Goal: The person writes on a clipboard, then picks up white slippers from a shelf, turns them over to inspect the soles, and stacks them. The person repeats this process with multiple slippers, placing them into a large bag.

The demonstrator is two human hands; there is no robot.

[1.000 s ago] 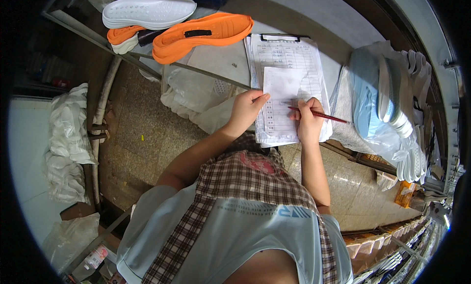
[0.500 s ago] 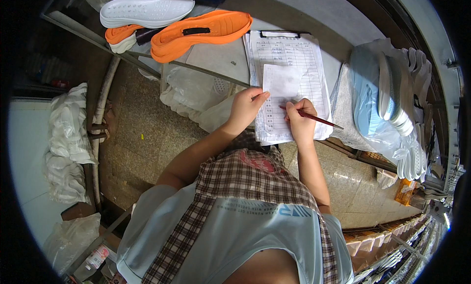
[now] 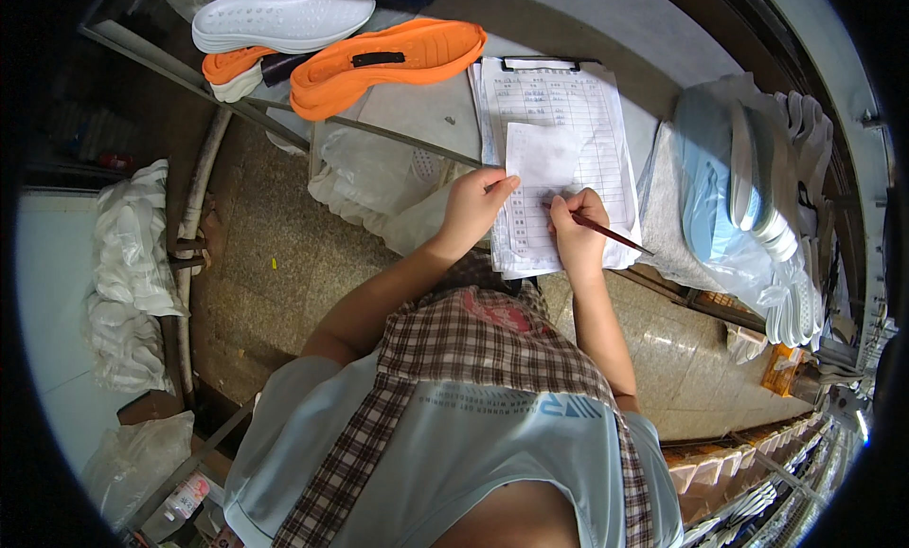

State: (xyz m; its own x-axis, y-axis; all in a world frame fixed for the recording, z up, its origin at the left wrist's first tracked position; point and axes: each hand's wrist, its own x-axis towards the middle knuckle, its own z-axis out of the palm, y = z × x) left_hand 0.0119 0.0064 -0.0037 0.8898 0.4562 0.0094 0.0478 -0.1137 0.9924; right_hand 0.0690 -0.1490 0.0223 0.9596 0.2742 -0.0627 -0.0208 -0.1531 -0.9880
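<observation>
Between my fingers and thumb, my right hand (image 3: pixel 579 230) grips a slim dark red pen (image 3: pixel 617 236), its tip resting at or just above the printed form (image 3: pixel 606 150). That form lies with other sheets under the black clip of a clipboard (image 3: pixel 540 65). Across the form lies a smaller white slip of paper (image 3: pixel 540 150). My left hand (image 3: pixel 473 207) pinches the left edge of the papers, thumb on top near the slip; its other fingers are partly hidden underneath.
Orange shoe soles (image 3: pixel 407 60) and a white sole (image 3: pixel 284 22) lie on the bench to the left. Bagged pale blue and white soles (image 3: pixel 724 197) stand to the right. White bundles (image 3: pixel 133 245) hang at far left. An orange container (image 3: pixel 782 370) is at lower right.
My right hand has shifted very slightly, and the pen's back end now sits a little lower and further left. My left hand keeps its hold.
</observation>
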